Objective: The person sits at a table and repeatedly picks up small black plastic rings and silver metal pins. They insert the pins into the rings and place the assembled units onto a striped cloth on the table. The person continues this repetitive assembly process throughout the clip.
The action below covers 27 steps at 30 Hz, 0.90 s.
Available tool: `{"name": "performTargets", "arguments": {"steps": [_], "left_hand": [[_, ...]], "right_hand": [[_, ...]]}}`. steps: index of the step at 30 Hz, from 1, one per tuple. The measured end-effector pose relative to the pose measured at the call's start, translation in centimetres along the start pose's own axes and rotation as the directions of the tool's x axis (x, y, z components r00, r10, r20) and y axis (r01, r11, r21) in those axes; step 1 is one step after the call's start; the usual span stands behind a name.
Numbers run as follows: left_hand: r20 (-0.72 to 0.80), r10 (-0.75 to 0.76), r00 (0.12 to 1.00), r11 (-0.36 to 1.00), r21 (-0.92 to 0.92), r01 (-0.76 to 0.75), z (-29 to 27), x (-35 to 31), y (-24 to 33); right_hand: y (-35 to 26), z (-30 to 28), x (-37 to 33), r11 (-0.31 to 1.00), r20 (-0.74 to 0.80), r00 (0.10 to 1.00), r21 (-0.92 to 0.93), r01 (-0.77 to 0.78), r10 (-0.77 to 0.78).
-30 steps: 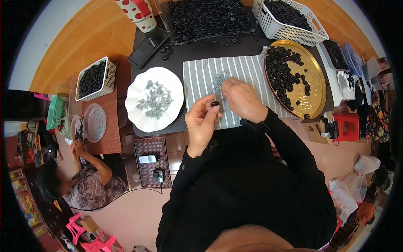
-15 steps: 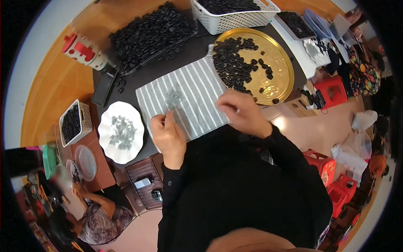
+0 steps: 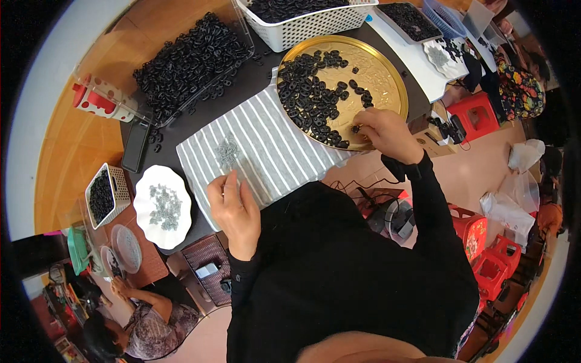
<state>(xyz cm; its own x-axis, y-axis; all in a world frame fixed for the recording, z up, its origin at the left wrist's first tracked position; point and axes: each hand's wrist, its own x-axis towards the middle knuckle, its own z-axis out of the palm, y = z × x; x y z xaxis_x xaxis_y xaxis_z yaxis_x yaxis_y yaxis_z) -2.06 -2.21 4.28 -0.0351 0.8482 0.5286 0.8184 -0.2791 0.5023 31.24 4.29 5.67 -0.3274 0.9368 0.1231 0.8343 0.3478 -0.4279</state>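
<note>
Dozens of small black pieces (image 3: 318,100) crowd a gold tray (image 3: 378,72) as the right hand (image 3: 389,133) angles down, fingertips bunched at one, any pinch impossible to tell; the left hand (image 3: 237,215) hovers over striped cloth (image 3: 284,158), thumb and forefinger parted. Markings on a cardboard box (image 3: 433,145) are too small to read.

A black top (image 3: 351,272) is worn long-sleeved, its right sleeve (image 3: 434,209) nearer the gold tray (image 3: 382,72) with a dark band (image 3: 393,167) at its wrist end. The left sleeve (image 3: 244,279), farther from the tray, bears a small pale mark (image 3: 236,277).
</note>
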Motion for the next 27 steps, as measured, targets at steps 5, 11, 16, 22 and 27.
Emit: {"name": "performTargets", "arguments": {"steps": [5, 11, 16, 22, 27], "left_hand": [[-0.008, 0.011, 1.000, 0.998, -0.062, -0.011, 0.0, -0.1, 0.7], [0.057, 0.043, 0.997, 0.933, -0.360, -0.019, 0.5, -0.2, 2.2], [0.237, -0.060, 0.970, 0.617, -0.754, 0.223, 2.0, -1.0, 3.2], [0.253, -0.163, 0.954, 0.527, -0.795, 0.301, 1.9, -1.5, 1.7], [0.308, -0.271, 0.912, 0.439, -0.804, 0.402, 1.4, -1.2, -0.2]], "right_hand": [[-0.8, 0.1, 0.5, 0.996, 0.047, 0.998, -0.076, 0.039, -0.035], [-1.2, 0.8, 0.5, 0.993, -0.074, 0.994, 0.072, 0.089, -0.084], [-8.6, 0.4, 0.0, 0.763, 0.127, 0.989, 0.646, -0.029, -0.070], [-12.6, 5.3, 1.9, 0.730, 0.107, 0.946, 0.665, 0.160, -0.305], [-13.9, 7.4, 3.3, 0.541, 0.207, 0.956, 0.839, -0.063, -0.210]]}}
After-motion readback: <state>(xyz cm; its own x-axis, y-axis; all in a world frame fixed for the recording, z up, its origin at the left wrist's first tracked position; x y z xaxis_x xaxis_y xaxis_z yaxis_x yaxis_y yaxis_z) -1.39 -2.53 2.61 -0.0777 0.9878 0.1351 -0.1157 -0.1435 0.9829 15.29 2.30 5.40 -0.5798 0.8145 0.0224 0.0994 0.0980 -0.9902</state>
